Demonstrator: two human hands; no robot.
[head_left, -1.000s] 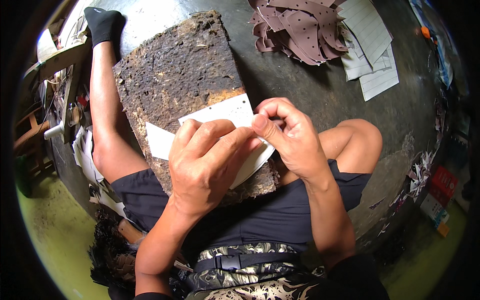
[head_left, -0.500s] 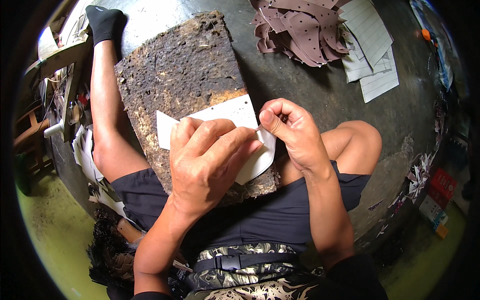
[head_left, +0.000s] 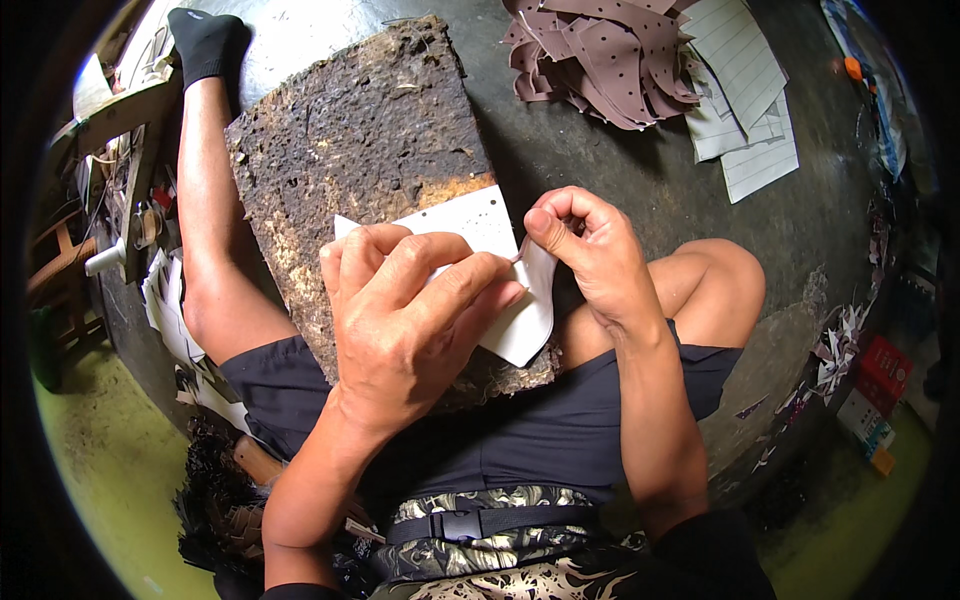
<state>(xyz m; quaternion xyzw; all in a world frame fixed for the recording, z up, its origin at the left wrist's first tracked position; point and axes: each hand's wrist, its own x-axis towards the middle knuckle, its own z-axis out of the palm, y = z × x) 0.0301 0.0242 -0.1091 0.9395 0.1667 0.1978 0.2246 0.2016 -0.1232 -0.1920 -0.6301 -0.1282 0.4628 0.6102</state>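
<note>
A white flexible sheet piece (head_left: 466,228) with small dark dots or holes near its edge lies over a rough, dark-stained wooden board (head_left: 360,130) across my lap. My left hand (head_left: 405,300) bends over the piece, its thumb and forefinger pinched together near the middle; whatever small bit sits between those fingertips is hard to see. At the piece's right edge, my right hand (head_left: 592,255) pinches the material between thumb and forefinger. A curved white flap (head_left: 528,325) bends up from below toward this hand. Part of the piece is hidden under my left hand.
Beyond the board to the right lies a heap of brown dotted cut pieces (head_left: 610,60). Lined paper sheets (head_left: 745,80) are beside it on the dark floor. Wooden frames (head_left: 125,115) and white scraps (head_left: 168,305) crowd the left; more scraps (head_left: 835,350) lie far right.
The white piece has shifted and turned slightly, its left corner moving right. Its right edge is now bent up toward my right hand, which has risen a little. My left fingers remain pinched.
</note>
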